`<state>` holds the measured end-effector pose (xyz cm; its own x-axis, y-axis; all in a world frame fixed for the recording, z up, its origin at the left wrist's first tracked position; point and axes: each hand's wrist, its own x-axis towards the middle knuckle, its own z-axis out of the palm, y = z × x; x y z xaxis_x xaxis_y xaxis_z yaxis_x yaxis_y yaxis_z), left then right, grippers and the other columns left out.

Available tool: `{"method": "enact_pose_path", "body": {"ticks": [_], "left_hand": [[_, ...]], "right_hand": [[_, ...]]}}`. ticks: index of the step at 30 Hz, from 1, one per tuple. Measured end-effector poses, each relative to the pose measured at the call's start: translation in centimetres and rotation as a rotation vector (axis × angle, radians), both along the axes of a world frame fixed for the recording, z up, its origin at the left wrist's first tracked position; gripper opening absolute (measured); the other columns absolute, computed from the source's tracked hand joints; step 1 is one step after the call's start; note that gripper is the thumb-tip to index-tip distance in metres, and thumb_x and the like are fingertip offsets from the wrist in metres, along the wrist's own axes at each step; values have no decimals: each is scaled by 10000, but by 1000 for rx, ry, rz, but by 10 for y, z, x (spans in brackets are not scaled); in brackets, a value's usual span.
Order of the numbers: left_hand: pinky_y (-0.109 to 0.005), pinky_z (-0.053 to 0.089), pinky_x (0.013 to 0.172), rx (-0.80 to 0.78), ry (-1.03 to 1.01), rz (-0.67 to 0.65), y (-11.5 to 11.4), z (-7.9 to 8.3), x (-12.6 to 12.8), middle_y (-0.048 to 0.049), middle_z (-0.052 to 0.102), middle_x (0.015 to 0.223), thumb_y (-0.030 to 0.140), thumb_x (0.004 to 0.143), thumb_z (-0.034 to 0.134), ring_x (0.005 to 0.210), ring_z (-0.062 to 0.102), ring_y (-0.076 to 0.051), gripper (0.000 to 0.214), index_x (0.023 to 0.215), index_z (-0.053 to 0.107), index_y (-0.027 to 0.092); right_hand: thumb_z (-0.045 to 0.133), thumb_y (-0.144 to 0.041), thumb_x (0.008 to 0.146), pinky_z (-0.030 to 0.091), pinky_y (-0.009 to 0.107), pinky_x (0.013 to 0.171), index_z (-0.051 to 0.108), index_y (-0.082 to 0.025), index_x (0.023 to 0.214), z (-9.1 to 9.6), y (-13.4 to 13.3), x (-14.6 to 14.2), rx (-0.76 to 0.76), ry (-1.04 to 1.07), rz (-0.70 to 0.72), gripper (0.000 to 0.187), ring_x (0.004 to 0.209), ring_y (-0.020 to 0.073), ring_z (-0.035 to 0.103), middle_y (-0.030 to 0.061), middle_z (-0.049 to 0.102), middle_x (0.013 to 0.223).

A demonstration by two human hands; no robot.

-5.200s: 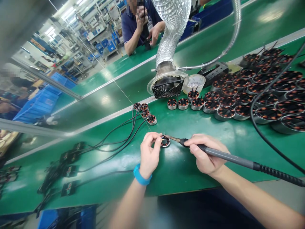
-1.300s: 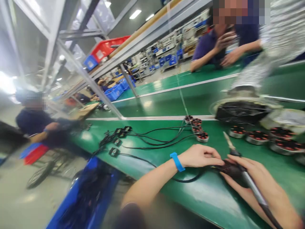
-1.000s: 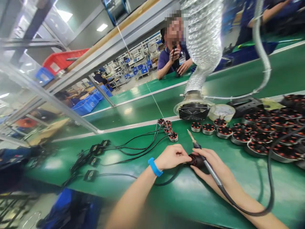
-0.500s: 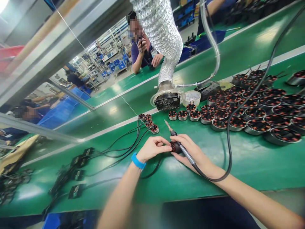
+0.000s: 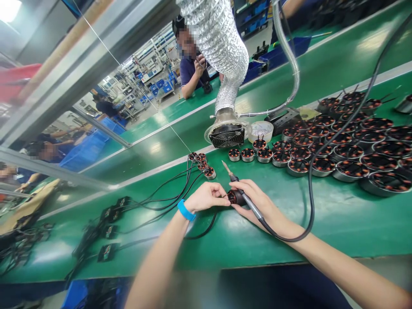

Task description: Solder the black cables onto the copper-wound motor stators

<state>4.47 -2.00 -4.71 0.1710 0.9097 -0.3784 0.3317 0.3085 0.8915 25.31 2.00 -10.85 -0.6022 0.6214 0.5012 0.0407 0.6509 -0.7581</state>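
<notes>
My right hand is closed around a soldering iron, its bare tip pointing up and to the left. The same hand's fingers also steady a small round motor part with a dark body and copper windings. At the left edge of that part, my left hand pinches thumb and forefinger together; what lies between the fingertips is too small to make out. A black cable curves up from the bench to beneath my left hand. The iron's tip touches nothing.
Many copper-wound motor stators stand at the right, and several with cables sit ahead. A fume duct with a fan hangs beside a small plastic tub. Cable ends with black connectors lie left. A co-worker sits across the green bench.
My left fingertips have drawn slightly back from the motor part and pinch closer together. My right hand keeps its hold. The view has shifted a little; the co-worker opposite has moved their hands.
</notes>
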Motion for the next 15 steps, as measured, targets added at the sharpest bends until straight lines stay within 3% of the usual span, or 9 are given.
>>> {"method": "enact_pose_path", "body": {"ticks": [3, 7, 11, 15], "left_hand": [[-203, 299, 560, -32, -19, 37, -5, 3, -1, 49, 534, 747, 462, 573, 904, 562, 364, -37, 534, 872, 611, 131], [-213, 384, 620, -41, 22, 28, -12, 9, 1, -6, 610, 859, 369, 653, 867, 636, 497, -66, 530, 1061, 631, 127], [-237, 349, 598, 154, 444, 75, -22, 9, 17, 26, 586, 680, 292, 773, 746, 605, 499, -108, 241, 960, 677, 155], [-264, 354, 641, 373, 805, 93, -33, 0, 31, -4, 684, 759, 216, 862, 623, 672, 578, -153, 88, 893, 705, 211]], "right_hand": [[552, -141, 915, 587, 375, 870, 419, -266, 1398, 2, 0, 0, -4, 1, 7, 517, 984, 211, 638, 121, 494, 1263], [543, -139, 920, 583, 354, 849, 400, -265, 1409, 3, -1, 1, 7, -11, 19, 525, 943, 194, 638, 121, 479, 1266], [521, -130, 927, 581, 344, 845, 395, -258, 1411, 2, -4, 0, 25, -28, 27, 517, 926, 187, 645, 120, 482, 1253], [486, -106, 940, 580, 358, 881, 372, -242, 1430, 5, -7, -2, 54, -47, 41, 521, 1023, 211, 639, 134, 483, 1265]]}}
